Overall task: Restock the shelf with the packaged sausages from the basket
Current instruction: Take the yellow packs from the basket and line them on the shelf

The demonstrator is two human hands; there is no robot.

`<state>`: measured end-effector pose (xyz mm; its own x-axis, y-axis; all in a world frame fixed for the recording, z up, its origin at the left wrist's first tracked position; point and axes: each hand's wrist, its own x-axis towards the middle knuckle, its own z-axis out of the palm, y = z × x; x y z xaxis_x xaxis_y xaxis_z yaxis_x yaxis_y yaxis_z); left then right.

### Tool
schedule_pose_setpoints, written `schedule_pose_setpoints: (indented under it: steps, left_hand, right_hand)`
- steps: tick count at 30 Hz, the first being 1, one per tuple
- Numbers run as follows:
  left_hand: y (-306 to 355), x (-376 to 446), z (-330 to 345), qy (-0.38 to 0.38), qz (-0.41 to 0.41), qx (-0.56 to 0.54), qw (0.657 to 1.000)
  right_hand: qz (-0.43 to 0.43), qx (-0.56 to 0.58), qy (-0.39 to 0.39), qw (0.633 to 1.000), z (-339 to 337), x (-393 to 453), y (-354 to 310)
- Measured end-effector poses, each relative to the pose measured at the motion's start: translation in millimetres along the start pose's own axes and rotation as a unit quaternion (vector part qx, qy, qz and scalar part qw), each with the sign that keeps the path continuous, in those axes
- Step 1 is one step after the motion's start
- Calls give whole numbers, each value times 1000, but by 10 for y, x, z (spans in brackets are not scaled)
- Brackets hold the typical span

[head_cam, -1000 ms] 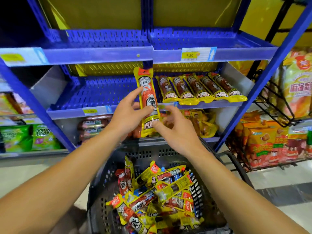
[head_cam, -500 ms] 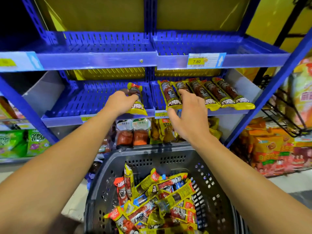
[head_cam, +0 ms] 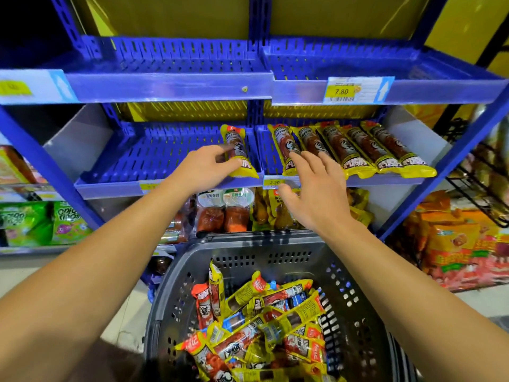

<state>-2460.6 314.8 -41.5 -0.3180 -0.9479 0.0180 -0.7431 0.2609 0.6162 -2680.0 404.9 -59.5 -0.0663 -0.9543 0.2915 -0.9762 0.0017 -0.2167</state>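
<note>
A yellow-and-red packaged sausage (head_cam: 239, 150) lies on the left tray of the blue middle shelf (head_cam: 165, 161). My left hand (head_cam: 205, 169) rests against its left side with loose fingers. My right hand (head_cam: 316, 194) hovers with fingers spread, its fingertips at the leftmost pack of a row of several sausages (head_cam: 358, 150) on the right tray. Below my arms the dark grey basket (head_cam: 248, 257) holds a heap of several more sausage packs (head_cam: 261, 321).
The top shelf (head_cam: 170, 84) carries a 7.80 price tag (head_cam: 355, 91). Packaged meats (head_cam: 237, 213) fill the lower shelf behind the basket. Green snack packs (head_cam: 41, 221) sit at the left. Orange packs (head_cam: 454, 244) and a black wire rack (head_cam: 482, 183) stand at the right.
The sausage pack that both hands held up has been laid on the left tray. My right hand let go and moved right to the row; my left hand's fingers loosened.
</note>
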Motion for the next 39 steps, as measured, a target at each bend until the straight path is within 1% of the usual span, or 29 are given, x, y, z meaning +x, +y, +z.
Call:
schedule_pose_setpoints:
  steps: [4,11,14,20,26,33,35,37,39]
  left_hand:
    - [50,76,68,14,-18,33,999]
    - [54,109,24,-34,-22,44,998]
    - [67,82,2,-40,-23,51,998]
    - [118,71,-51,-55,-26,27,998]
    - [114,106,-29,-68,-31,49,996]
    - [231,-211,-82,-21,-16,102,994]
    - [300,-425,-63,16,19,114,993]
    - [340,-668,-13,62,79,136,986]
    - [340,-890,68,89,128,144,977]
  right_hand:
    - [3,-10,-2,1000,5,-10,5]
    - [5,-14,-8,1000,1,-27,5]
    - [4,-17,-14,1000,-14,-29,-9]
    - [8,-6,-7,1000,-48,-17,-13]
    - [7,-13,-20,1000,-102,-59,-22]
    - [-9,5,-7,1000,-226,-275,-113]
    - [-19,18,-8,1000,-231,-409,-156]
    - [-36,22,-19,999,-203,-591,-198]
    - [-54,22,-28,998,-152,-779,-232]
